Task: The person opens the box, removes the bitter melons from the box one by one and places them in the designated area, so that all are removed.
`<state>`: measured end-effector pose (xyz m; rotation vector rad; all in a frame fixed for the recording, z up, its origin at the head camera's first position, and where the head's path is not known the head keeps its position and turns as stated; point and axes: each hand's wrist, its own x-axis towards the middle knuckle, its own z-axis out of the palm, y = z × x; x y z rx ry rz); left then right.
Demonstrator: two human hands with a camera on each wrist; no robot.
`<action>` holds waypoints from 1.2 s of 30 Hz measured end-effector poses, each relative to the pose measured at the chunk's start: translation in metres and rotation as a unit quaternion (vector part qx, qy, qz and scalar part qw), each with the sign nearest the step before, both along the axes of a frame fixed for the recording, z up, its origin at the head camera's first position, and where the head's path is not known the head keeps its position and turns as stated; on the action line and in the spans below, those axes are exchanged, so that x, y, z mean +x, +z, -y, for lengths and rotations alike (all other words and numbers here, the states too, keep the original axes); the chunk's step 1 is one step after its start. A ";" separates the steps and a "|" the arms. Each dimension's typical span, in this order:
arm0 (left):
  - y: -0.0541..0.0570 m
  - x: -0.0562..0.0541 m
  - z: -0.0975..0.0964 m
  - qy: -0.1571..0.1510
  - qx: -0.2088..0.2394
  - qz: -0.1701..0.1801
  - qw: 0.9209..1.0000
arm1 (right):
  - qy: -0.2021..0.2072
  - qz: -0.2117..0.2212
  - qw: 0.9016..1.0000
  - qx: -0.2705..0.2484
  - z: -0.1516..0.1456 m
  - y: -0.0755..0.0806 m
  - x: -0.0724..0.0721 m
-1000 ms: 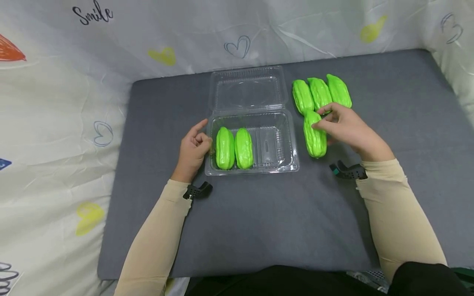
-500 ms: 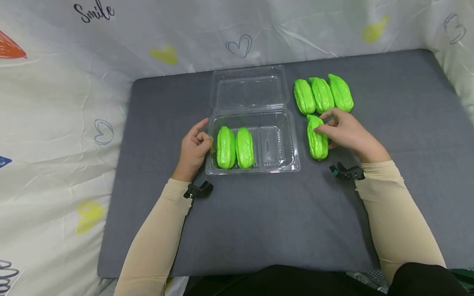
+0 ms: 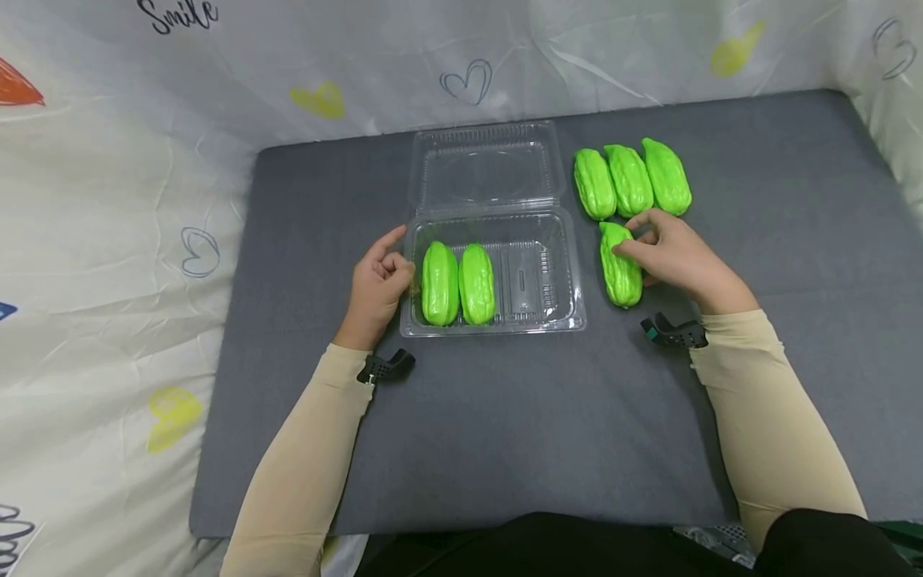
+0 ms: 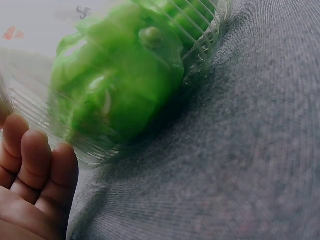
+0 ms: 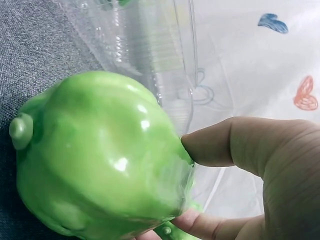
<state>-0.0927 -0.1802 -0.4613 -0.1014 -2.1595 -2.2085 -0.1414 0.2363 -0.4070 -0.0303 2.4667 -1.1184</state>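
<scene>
1 shiny green veg w/ a round knob is being pinched by the R hand. Behind it, a clear container is being partly blocked, & 1 blue heart & 1 red heart are being shown on white sheeting.

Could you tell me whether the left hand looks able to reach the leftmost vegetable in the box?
Probably yes: the lid lies open and nothing covers the leftmost vegetable, though the left hand would have to go over the side of the box.
</scene>
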 end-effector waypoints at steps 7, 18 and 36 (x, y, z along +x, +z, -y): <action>0.000 0.000 0.000 0.000 0.005 0.001 1.000 | 0.005 -0.007 1.000 0.012 0.002 0.002 0.001; 0.000 0.000 0.000 -0.002 0.001 -0.004 1.000 | 0.015 -0.004 1.000 0.014 0.002 0.003 0.001; 0.000 -0.001 0.000 -0.002 0.005 -0.008 1.000 | 0.026 0.000 0.999 0.021 0.001 0.000 0.001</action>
